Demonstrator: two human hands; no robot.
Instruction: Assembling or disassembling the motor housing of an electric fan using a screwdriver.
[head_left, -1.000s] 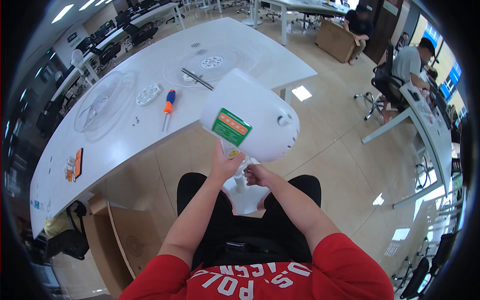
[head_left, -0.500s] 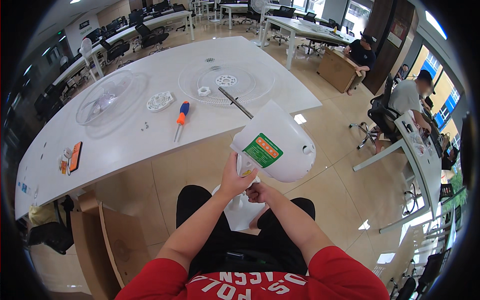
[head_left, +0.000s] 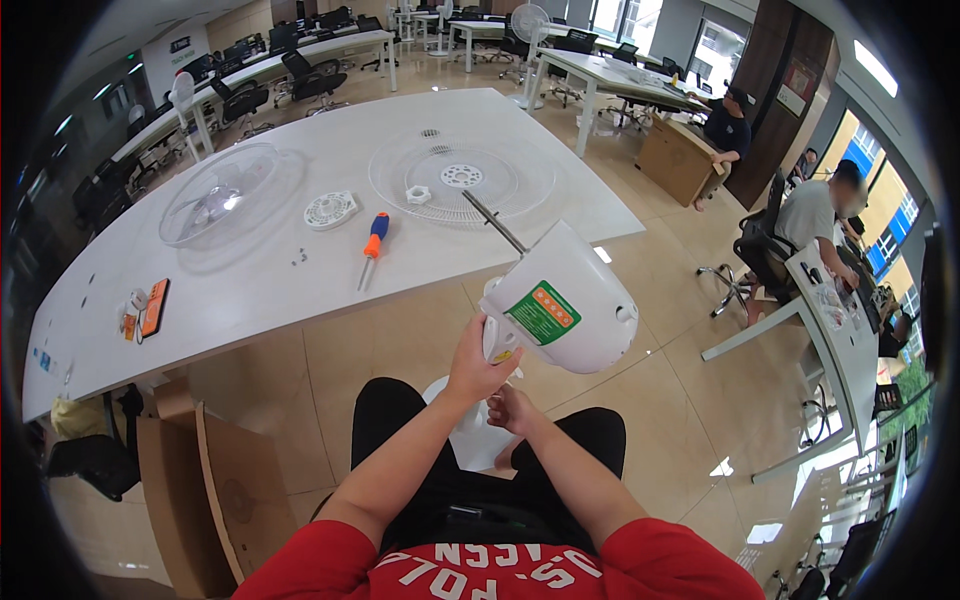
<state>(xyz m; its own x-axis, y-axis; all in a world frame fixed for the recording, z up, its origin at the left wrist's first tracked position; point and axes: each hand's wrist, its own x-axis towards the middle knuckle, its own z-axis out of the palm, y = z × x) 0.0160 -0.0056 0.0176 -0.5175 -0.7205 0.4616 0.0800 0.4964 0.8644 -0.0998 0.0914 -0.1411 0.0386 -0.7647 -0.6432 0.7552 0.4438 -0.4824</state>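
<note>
A white fan motor housing with a green-and-orange label and a long metal shaft is tilted over my lap. My left hand grips the white neck under the housing. Just below it, my right hand has curled fingers at the lower neck, and what they hold is hidden. A white fan base sits between my legs, partly behind both hands.
The table carries wire guards, a clear blade, a screwdriver, white round parts and a phone. A cardboard box is left below. Co-workers work at right.
My left hand and the housing have moved right and slightly down in the picture, my right hand downward. The view has tilted, so the table and room appear lower.
</note>
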